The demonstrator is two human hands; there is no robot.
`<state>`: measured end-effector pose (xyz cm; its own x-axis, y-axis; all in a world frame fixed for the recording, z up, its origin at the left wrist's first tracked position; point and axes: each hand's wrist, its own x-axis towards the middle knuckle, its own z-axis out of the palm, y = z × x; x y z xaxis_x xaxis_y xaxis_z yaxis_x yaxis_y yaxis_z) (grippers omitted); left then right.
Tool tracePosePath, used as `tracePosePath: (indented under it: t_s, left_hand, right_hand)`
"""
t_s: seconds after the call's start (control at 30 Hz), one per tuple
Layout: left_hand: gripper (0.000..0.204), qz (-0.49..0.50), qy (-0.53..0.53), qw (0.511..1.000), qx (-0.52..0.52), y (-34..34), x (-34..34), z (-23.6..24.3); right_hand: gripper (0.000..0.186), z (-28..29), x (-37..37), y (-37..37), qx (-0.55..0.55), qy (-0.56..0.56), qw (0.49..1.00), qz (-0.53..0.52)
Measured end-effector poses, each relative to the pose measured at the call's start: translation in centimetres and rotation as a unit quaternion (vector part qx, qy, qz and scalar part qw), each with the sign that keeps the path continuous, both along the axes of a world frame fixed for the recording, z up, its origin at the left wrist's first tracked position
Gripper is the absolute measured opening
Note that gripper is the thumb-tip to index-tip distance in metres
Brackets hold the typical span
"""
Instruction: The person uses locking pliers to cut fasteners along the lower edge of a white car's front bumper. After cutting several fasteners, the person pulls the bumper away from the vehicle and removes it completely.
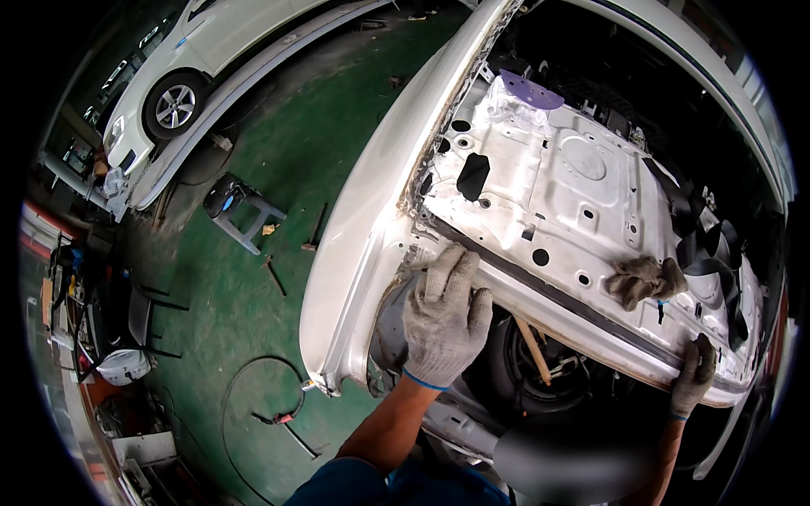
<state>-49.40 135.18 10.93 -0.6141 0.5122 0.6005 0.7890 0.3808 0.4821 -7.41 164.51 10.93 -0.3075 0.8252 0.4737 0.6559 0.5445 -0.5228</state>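
Note:
My left hand (447, 319), in a grey knit glove with a blue cuff, lies on the corner of a white car body shell's rear shelf panel (582, 202). Its fingers stretch forward over the edge and the thumb stands apart. My right hand (693, 377), gloved alike, curls over the same panel's edge at the right. Between the hands runs a dark strip (540, 291) along that edge. Below it, a wooden handle (532, 350) juts from the dark opening; its head is hidden. A crumpled brown-grey glove (645, 282) rests on the panel near my right hand.
A purple sanding disc (530, 90) lies at the panel's far end, and black belts (713, 261) hang at right. On the green floor are a stool (245, 215), a hammer (274, 277) and a looped hose (228, 396). Another white car (215, 42) stands at far left.

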Motion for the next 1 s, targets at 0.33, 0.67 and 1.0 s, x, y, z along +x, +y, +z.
tracePosePath:
  t_s: [0.33, 0.67, 1.0]
  left_hand:
    - [0.055, -0.037, 0.001, 0.999, 0.013, -0.6, 0.3, -0.6]
    - [0.03, -0.387, -0.226, 0.881, -0.149, -16.0, 17.2, -8.0]
    - [0.022, 0.168, -0.419, 0.719, -0.529, -67.8, 19.2, -37.3]
  right_hand:
    - [0.027, 0.0, -0.4, 0.0, 0.0, 0.03, 0.999, 0.017]
    - [0.031, -1.3, -0.1, 0.7, 0.017, 0.048, 0.999, 0.017]
    - [0.038, 1.1, -1.1, 0.2, 0.121, -0.086, 0.989, -0.006]
